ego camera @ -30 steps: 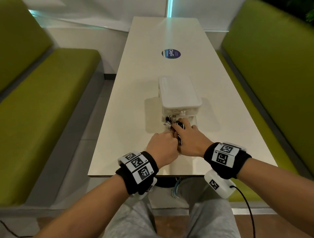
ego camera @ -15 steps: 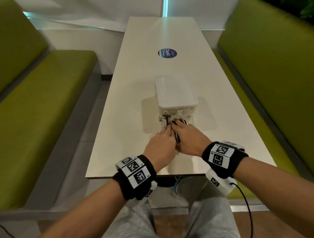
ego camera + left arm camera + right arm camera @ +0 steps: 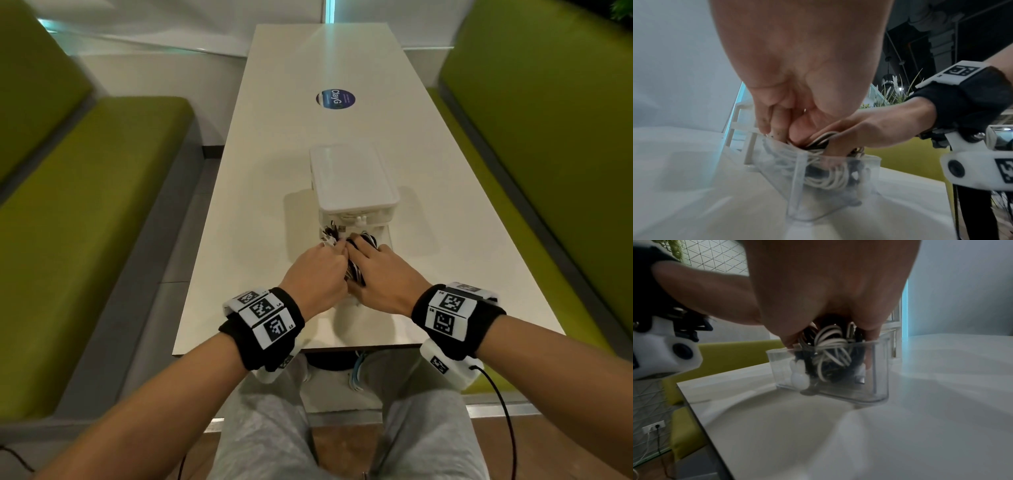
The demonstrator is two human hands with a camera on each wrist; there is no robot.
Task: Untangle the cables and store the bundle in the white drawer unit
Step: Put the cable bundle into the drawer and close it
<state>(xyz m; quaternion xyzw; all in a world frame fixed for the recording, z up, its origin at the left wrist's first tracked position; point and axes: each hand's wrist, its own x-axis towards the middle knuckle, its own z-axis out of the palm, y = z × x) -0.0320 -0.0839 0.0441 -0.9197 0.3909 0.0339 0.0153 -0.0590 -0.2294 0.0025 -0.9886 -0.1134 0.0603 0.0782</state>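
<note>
The white drawer unit [image 3: 352, 178] stands mid-table with its clear drawer [image 3: 834, 178] pulled out toward me. A bundle of white and black cables [image 3: 830, 350] sits partly inside that drawer [image 3: 830, 386], its top loops still above the rim. My left hand [image 3: 337, 248] pinches cable ends at the drawer's left side, fingers pointing down into it [image 3: 774, 126]. My right hand [image 3: 359, 245] grips the bundle [image 3: 356, 274] from above, fingers curled round the loops. Both hands touch each other over the drawer. The drawer's floor is mostly hidden by cables and hands.
The long white table [image 3: 274, 171] carries a round dark sticker [image 3: 335, 99] beyond the unit. Green benches run along the left [image 3: 85, 222] and right [image 3: 548, 137]. The table's near edge [image 3: 342, 346] lies just behind my wrists.
Both hands have edged forward toward the unit with the bundle, pressing it lower into the open drawer. The drawer unit itself has stayed put.
</note>
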